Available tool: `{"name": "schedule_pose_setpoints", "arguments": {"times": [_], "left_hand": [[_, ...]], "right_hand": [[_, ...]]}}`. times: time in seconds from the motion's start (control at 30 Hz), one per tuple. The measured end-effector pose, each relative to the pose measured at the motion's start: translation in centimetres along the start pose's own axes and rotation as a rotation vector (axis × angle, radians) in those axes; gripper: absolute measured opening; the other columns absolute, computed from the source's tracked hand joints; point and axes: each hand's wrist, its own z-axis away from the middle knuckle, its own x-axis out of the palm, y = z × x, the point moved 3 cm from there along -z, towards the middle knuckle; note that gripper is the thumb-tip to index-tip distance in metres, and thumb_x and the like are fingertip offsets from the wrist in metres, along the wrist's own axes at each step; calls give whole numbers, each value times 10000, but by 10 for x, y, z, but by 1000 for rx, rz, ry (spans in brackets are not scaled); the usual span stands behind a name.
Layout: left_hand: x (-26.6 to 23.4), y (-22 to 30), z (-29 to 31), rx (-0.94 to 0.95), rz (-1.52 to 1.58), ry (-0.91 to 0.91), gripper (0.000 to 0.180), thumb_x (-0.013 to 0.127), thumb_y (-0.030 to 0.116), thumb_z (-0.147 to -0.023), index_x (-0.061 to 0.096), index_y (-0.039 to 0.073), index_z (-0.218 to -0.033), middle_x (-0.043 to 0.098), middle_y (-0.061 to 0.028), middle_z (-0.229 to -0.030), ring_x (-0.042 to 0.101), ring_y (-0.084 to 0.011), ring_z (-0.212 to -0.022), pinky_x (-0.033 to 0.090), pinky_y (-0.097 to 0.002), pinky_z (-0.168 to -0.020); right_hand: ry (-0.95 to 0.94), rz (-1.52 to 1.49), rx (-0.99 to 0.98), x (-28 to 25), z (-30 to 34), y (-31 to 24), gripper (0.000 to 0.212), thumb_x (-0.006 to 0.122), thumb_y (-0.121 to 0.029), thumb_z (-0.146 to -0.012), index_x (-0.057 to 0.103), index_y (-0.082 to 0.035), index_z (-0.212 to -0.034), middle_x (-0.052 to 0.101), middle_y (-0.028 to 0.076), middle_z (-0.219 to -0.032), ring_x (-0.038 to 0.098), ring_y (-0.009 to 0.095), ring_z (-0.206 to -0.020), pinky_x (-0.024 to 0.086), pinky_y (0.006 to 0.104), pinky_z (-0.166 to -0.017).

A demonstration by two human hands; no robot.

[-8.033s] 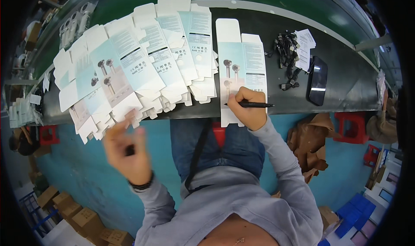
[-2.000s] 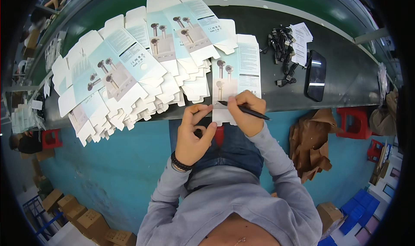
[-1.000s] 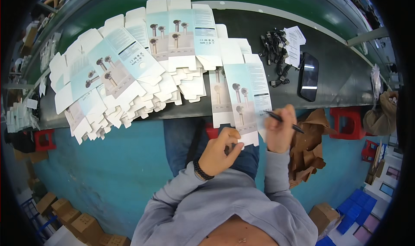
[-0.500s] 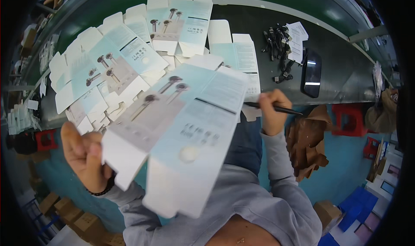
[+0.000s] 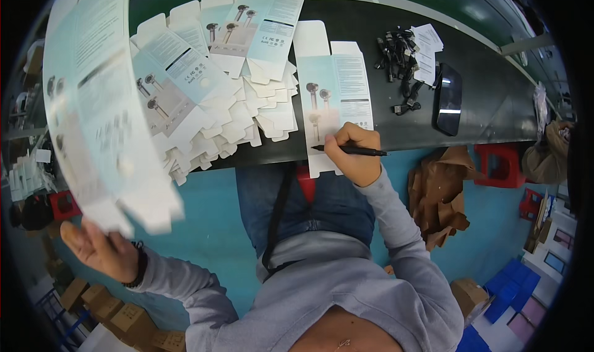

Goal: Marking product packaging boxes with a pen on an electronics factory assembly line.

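My left hand point(image 5: 106, 254) is at the lower left, its fingers at the bottom flap of a flattened earbud box point(image 5: 99, 114). This box is pale blue and white, stands tilted upward and is blurred by motion. The hold on the flap is partly hidden. A black pen point(image 5: 369, 151) is gripped in my right hand point(image 5: 357, 160). Its tip is at the lower part of another flattened earbud box point(image 5: 337, 86), which lies on the table with a flap over the front edge. To its left is a spread pile of similar flattened boxes point(image 5: 192, 80).
On the dark table point(image 5: 495, 117) lie a bundle of black cables point(image 5: 399, 58), white paper slips point(image 5: 426, 49) and a black phone-like device point(image 5: 448, 98). Brown paper point(image 5: 440, 197) and a red stool point(image 5: 501, 169) are beyond the front edge at right. Cardboard cartons point(image 5: 127, 321) stand lower left.
The flattened box in my left hand has swung from in front of my body up to the far left. My right hand has moved left with the pen, onto the box on the table.
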Motion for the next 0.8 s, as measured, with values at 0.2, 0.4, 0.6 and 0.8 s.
{"name": "schedule_pose_setpoints", "arguments": {"times": [0.2,0.4,0.6,0.8], "left_hand": [[36,-33,8,-28,-411,-197,233,569,68,-844,415,31,-1016,431,37,-545,330,-9,-456,254,-172,-479],[32,-33,45,155,-765,-214,197,602,66,-820,453,16,-937,427,36,-541,334,-22,-484,275,-174,-485],[93,-61,184,-884,60,-1152,275,484,78,-882,265,79,-1048,603,-227,-969,400,-75,-395,316,-198,-362],[122,-61,213,-891,196,-1088,292,477,37,-876,247,83,-1051,598,-136,-728,388,-54,-399,299,-182,-377]], "right_hand": [[-18,14,-1,0,0,4,246,635,-18,-717,449,-21,-554,466,7,-475,390,34,-454,317,215,-426],[105,-247,129,-9,3,12,208,593,32,-746,464,-33,-595,507,2,-563,417,32,-516,348,199,-481],[120,-320,182,-17,24,2,203,591,12,-763,482,-39,-600,520,3,-577,463,33,-534,366,200,-478],[68,-575,256,-19,49,8,225,580,-34,-809,444,-54,-631,503,-16,-553,440,9,-498,337,180,-447]]}}
